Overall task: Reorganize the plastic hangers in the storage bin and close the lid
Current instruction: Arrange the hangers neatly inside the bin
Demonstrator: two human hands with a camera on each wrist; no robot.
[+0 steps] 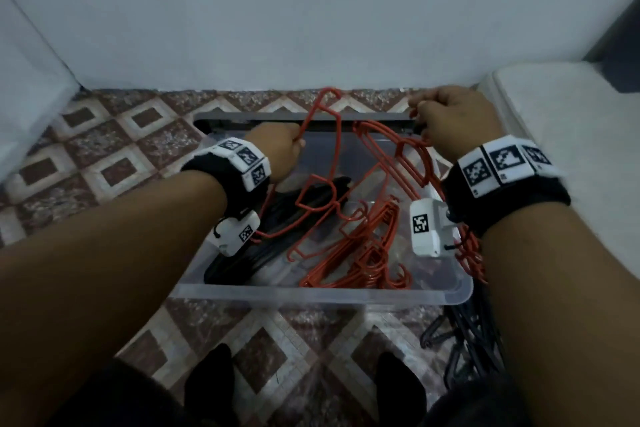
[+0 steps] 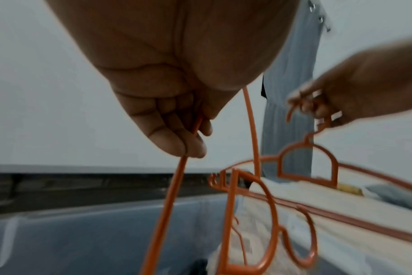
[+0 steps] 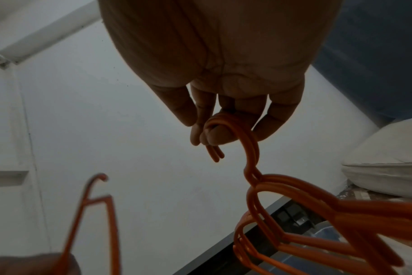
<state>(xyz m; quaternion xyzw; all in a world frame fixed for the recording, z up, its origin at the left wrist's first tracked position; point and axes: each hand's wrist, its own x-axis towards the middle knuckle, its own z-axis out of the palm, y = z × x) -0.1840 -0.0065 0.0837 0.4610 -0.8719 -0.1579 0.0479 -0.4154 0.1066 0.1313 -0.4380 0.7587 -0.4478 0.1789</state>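
Note:
A clear plastic storage bin (image 1: 322, 293) stands open on the tiled floor. Inside lie several orange hangers (image 1: 363, 253) in a pile and black hangers (image 1: 277, 215) at the left. My left hand (image 1: 284, 149) grips the arm of one orange hanger (image 1: 323, 107), held upright over the bin; the wrist view shows my fingers (image 2: 176, 134) curled round its bar (image 2: 172, 195). My right hand (image 1: 450, 114) holds a bunch of orange hangers (image 1: 408, 159) by their hooks, which loop over a finger (image 3: 214, 135) at the hooks (image 3: 235, 130).
More black hangers (image 1: 464, 340) lie on the floor outside the bin at the front right. A dark strip (image 1: 311, 116) lies along the bin's far rim. A white cushion (image 1: 571, 121) sits at the right, a white wall (image 1: 311, 10) stands behind, and my feet (image 1: 211, 381) are near the bin.

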